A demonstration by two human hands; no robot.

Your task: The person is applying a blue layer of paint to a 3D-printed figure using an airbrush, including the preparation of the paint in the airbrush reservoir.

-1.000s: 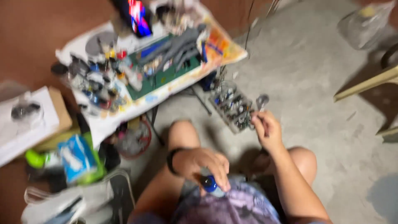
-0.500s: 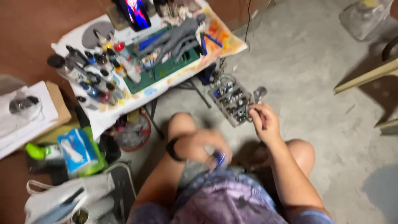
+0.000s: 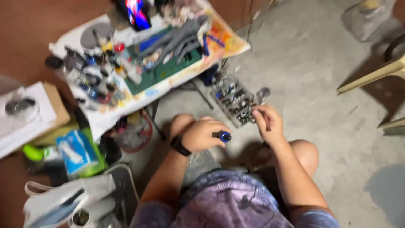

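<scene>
The left hand (image 3: 202, 134) grips a small blue-capped bottle (image 3: 222, 136) above the knee. The right hand (image 3: 266, 122) pinches something small and blurred beside a clear tray of little bottles (image 3: 234, 99) on the concrete floor (image 3: 312, 71), near the cluttered low counter (image 3: 105, 120).

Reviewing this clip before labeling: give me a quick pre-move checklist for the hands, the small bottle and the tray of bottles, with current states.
1. Left hand has a firm grip on the small blue-capped bottle: ok, fingers wrapped around it.
2. Bottle cap in place: ok, the blue cap shows at the end.
3. Right hand free: not ok, it pinches something small; what it is, cannot tell.
4. Tray of small bottles within reach: ok, it lies on the floor right by the right hand.
5. Picture sharp enough to pick one bottle in the tray: not ok, blurred.
</scene>
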